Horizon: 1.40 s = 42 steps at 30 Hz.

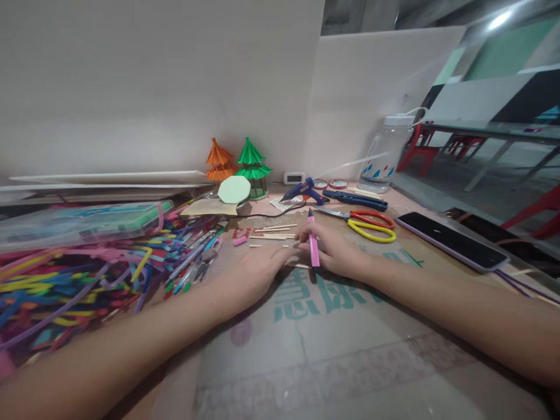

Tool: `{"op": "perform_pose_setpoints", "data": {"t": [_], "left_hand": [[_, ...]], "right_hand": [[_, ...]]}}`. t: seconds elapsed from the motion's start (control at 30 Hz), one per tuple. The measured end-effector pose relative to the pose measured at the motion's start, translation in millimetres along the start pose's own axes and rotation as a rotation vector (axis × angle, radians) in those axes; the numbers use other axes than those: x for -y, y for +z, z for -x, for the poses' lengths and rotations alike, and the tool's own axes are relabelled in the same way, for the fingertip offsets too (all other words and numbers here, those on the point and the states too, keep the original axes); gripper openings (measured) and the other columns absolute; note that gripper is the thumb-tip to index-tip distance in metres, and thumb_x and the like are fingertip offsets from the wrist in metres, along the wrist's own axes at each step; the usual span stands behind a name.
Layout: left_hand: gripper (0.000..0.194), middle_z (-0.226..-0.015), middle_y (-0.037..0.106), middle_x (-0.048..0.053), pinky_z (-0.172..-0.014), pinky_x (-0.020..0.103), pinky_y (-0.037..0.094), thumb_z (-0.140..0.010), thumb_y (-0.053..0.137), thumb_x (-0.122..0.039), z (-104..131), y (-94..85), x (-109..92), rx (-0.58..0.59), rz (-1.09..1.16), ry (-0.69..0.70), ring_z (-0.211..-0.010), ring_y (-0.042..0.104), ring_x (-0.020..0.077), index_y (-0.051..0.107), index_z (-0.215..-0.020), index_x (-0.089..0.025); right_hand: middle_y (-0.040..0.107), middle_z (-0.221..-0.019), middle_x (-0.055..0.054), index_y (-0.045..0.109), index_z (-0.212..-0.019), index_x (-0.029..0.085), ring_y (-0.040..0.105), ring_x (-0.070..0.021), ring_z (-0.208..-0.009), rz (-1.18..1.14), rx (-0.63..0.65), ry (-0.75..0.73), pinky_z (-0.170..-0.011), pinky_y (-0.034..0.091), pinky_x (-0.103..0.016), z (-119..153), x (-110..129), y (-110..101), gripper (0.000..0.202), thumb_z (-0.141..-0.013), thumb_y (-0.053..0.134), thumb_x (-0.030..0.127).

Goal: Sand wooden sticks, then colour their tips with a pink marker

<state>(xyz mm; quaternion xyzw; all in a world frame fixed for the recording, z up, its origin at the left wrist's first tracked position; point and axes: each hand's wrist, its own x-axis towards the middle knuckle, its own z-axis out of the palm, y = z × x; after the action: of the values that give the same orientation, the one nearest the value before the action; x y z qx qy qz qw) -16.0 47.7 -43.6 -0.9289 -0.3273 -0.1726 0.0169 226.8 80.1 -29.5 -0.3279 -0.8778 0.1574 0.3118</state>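
A pink marker (314,248) stands nearly upright in my right hand (332,248), its dark tip pointing up and away. The fingers of that hand are closed around the barrel. My left hand (256,271) lies low over the table with its fingers stretched toward the right hand. Just below its fingertips shows a thin wooden stick (300,266); whether they touch it I cannot tell. Several more wooden sticks (273,236) lie beyond both hands, some partly hidden. Next to them rests a pink marker cap (240,241).
Left are a pile of colourful pipe cleaners (79,286), pens (196,256) and a plastic case (87,221). Behind stand orange (219,160) and green (251,160) pagoda models. Right are a glue gun (301,189), scissors (371,226), a utility knife (356,200), a phone (452,239) and a bottle (385,154).
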Motion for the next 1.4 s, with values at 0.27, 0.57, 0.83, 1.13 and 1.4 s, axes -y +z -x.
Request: {"op": "perform_pose_setpoints", "data": {"t": [0.27, 0.57, 0.83, 1.13, 1.4], "left_hand": [[0.025, -0.115, 0.07, 0.006, -0.092, 0.03, 0.053, -0.101, 0.047, -0.013, 3.1, -9.9, -26.5, 0.024, 0.23, 0.068, -0.108, 0.065, 0.0182, 0.071, -0.106, -0.02], [0.024, -0.105, 0.069, 0.007, -0.086, 0.035, 0.053, -0.102, 0.058, -0.038, 11.0, -16.0, -23.7, -0.054, 0.241, 0.073, -0.098, 0.065, 0.0204, 0.071, -0.108, -0.019], [0.032, -0.114, 0.069, 0.009, -0.087, 0.038, 0.053, -0.106, 0.049, -0.037, 19.6, -11.6, -27.7, -0.012, 0.151, 0.102, -0.103, 0.063, 0.023, 0.073, -0.122, -0.022], [0.034, -0.109, 0.067, 0.01, -0.084, 0.039, 0.054, -0.104, 0.053, -0.039, 17.8, -16.0, -33.8, -0.032, 0.07, 0.019, -0.098, 0.063, 0.0241, 0.068, -0.126, -0.018], [0.036, -0.09, 0.064, 0.007, -0.068, 0.032, 0.046, -0.107, 0.042, -0.035, 19.4, -13.5, -27.4, 0.016, 0.053, 0.12, -0.079, 0.059, 0.0202, 0.072, -0.124, -0.023]], "right_hand": [[0.061, -0.087, -0.003, 0.05, -0.1, 0.021, 0.057, -0.0164, -0.072, -0.356, 0.007, 0.121, -0.065, 0.049, -0.03, 5.1, 12.3, 2.7, 0.029, -0.102, 0.052, 0.05], [0.066, -0.086, -0.003, 0.049, -0.1, 0.022, 0.067, -0.0158, -0.073, -0.567, 0.005, 0.203, -0.069, 0.059, -0.032, 6.0, 15.5, 3.2, 0.035, -0.1, 0.055, 0.056], [0.07, -0.095, -0.007, 0.056, -0.102, 0.02, 0.071, -0.0188, -0.085, -0.579, 0.121, 0.173, -0.078, 0.06, -0.034, 5.1, 23.7, -0.1, 0.045, -0.095, 0.059, 0.064], [0.066, -0.078, -0.003, 0.073, -0.1, 0.017, 0.063, -0.0137, -0.071, -0.411, -0.011, 0.096, -0.066, 0.052, -0.027, 2.5, 40.7, -23.9, 0.04, -0.104, 0.049, 0.048], [0.061, -0.064, 0.004, 0.057, -0.089, 0.02, 0.054, -0.0102, -0.052, -0.482, 0.012, 0.385, -0.047, 0.04, -0.021, 2.0, 26.6, 7.3, 0.014, -0.09, 0.062, 0.033]]}}
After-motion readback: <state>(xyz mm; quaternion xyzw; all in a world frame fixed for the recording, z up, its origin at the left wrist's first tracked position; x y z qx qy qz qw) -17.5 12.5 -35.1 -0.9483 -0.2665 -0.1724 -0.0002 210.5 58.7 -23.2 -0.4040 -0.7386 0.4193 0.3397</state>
